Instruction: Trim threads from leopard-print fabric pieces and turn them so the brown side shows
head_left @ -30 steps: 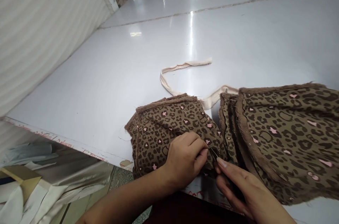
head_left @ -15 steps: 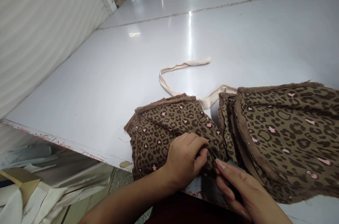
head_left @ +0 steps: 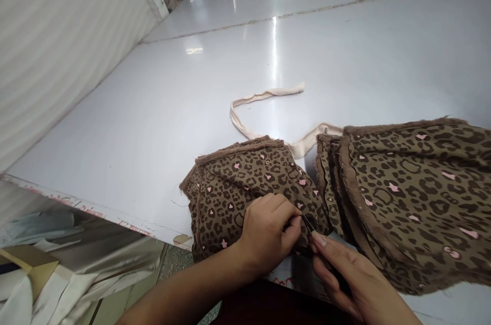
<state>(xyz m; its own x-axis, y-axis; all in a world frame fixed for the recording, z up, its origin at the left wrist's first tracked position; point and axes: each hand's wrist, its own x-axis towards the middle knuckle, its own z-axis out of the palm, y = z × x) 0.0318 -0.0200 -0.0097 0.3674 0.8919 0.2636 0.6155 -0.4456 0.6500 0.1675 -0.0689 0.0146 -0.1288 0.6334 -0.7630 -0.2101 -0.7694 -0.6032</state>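
open room over glossy white tabletop [head_left: 153, 110] far & centre, ribbed white fabric roll [head_left: 57, 33] walls left, flat beige cloth strip [head_left: 268, 93] mid-way, stack of brown leopard-print fabric [head_left: 414, 197] blocks near right, narrow gap btw it & small leopard-print piece [head_left: 230, 181]

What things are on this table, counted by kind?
Leopard fabric piles: 2, the small pile pinched by the left hand and the big pile beside it.
Beige strips: 1, the strip behind the piles.
Metal tools: 1, a thin tool in the right hand.
Total: 4.
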